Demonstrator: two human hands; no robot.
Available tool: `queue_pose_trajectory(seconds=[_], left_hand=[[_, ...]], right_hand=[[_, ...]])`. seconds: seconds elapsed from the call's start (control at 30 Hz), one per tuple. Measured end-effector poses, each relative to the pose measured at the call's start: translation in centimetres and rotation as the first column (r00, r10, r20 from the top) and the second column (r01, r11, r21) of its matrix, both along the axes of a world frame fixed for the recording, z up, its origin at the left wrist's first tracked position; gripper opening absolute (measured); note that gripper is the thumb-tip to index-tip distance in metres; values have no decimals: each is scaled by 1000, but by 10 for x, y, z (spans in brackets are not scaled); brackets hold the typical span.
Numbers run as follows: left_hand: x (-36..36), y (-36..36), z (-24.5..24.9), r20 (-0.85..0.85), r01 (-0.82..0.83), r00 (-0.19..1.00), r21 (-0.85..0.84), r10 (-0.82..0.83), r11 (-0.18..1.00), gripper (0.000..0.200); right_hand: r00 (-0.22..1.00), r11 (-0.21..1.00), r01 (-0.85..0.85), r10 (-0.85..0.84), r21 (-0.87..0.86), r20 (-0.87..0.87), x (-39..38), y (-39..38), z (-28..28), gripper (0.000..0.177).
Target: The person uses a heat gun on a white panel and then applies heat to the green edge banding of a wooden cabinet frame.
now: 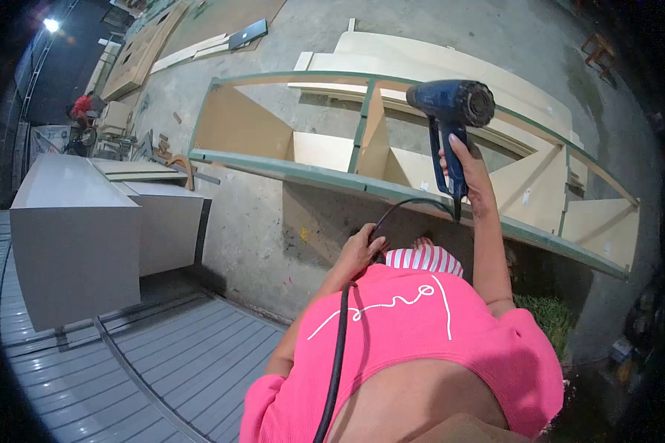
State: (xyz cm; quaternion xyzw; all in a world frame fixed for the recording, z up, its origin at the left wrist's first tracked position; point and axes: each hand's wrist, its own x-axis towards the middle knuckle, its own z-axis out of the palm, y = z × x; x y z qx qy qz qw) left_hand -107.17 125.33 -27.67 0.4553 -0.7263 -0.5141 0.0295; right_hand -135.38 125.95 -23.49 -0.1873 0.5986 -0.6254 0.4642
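My right hand is wrapped round the handle of a dark blue heat gun, raised over the long cabinet frame. That frame has pale panels and green edges, and several open compartments. From the base of the handle a black power cord loops down to my left hand, whose fingers are closed on it in front of my body. The cord then runs on over my pink shirt. The heat gun is apart from the frame as far as I can see.
Cream panels lie stacked on the concrete floor behind the frame. A grey-white cabinet box stands at left, beside a ribbed metal wall. A person in red is far left. A wooden stool stands at far right.
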Motion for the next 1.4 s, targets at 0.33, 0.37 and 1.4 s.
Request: queue_pose_trajectory(seconds=[0.33,0.37,1.4], left_hand=[[55,-25,-11,-139,-100,986,-34,95,994,34],[58,-27,-14,-116,-95,989,-8,93,995,35],[136,-93,-8,-147,165,975,-13,-165,986,32]], right_hand=[[996,998,-61,60,-13,-61,30,-110,-3,36],[998,999,-40,40,7,-51,33,-116,-3,37],[986,980,-5,38,197,-163,48,-156,1,64]])
